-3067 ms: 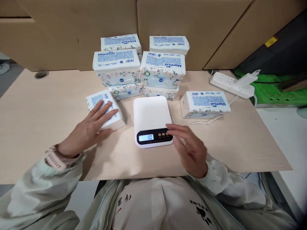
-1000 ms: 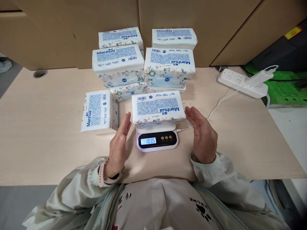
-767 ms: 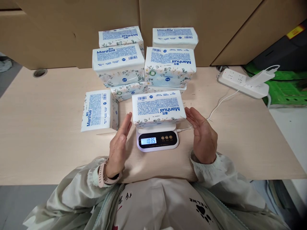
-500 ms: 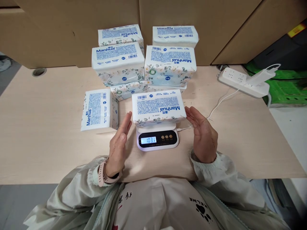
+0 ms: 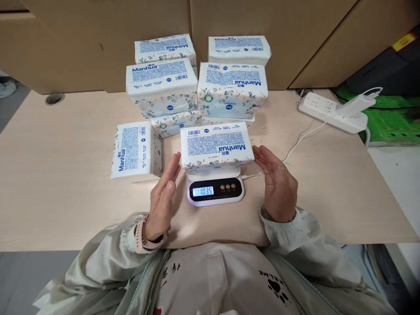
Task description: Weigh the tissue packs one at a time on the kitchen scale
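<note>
A white and blue tissue pack [image 5: 216, 142] printed with flowers rests on a small white digital kitchen scale [image 5: 215, 192], whose lit display reads about 103.5. My left hand [image 5: 163, 199] is held upright just left of the pack, fingers stretched out, holding nothing. On the other side my right hand [image 5: 278, 186] is open too, palm turned inward, its fingertips close to the pack's right end; whether they touch it I cannot tell. Another tissue pack [image 5: 133, 148] lies on the table left of the scale, near my left fingers.
Behind the scale, several tissue packs [image 5: 162, 81] are stacked in two columns before a cardboard wall [image 5: 246, 22]. A white power strip [image 5: 331, 111] lies at the right, with a thin cable [image 5: 302, 140] running to the scale. A cable hole [image 5: 54, 99] is at the table's back left.
The scale's display has gone from about 103.1 to about 103.5. Both hands and the packs stay where they were.
</note>
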`<state>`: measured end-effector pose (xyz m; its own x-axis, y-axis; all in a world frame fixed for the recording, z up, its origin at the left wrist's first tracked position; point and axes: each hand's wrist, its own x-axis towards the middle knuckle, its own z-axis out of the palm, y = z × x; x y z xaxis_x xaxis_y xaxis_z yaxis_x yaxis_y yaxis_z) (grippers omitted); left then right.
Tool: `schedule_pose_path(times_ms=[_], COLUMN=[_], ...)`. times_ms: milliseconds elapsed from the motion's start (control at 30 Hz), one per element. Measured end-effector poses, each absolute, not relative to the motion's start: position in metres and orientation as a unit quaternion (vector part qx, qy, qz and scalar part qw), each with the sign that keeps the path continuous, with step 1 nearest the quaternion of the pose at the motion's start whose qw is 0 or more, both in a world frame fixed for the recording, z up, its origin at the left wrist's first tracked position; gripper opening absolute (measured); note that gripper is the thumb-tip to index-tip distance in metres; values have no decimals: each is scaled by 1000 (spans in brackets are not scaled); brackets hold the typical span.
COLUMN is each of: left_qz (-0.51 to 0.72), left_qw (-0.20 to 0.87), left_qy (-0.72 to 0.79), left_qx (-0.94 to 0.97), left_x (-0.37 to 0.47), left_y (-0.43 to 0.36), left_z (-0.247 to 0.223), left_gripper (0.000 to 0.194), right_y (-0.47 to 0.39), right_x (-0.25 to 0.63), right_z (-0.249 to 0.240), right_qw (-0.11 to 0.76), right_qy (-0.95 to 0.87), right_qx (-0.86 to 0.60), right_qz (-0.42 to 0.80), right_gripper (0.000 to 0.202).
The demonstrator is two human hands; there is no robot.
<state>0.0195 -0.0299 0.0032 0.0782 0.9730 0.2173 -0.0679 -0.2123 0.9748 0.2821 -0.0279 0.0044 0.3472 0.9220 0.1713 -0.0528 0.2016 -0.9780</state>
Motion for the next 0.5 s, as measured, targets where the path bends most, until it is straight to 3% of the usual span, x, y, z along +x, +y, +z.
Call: schedule_pose_path(times_ms=[500], left_qz=[547], left_qw=[484], left_qy=[402], left_qx=[552], left_x=[20], left_y=[-29], left_z=[3], left_gripper=[47], right_y=[-30], right_x=[283], right_z=[7], right_qw=[636], right_qy=[-438], right_qx=[-511], right_qz=[377], right_gripper=[44])
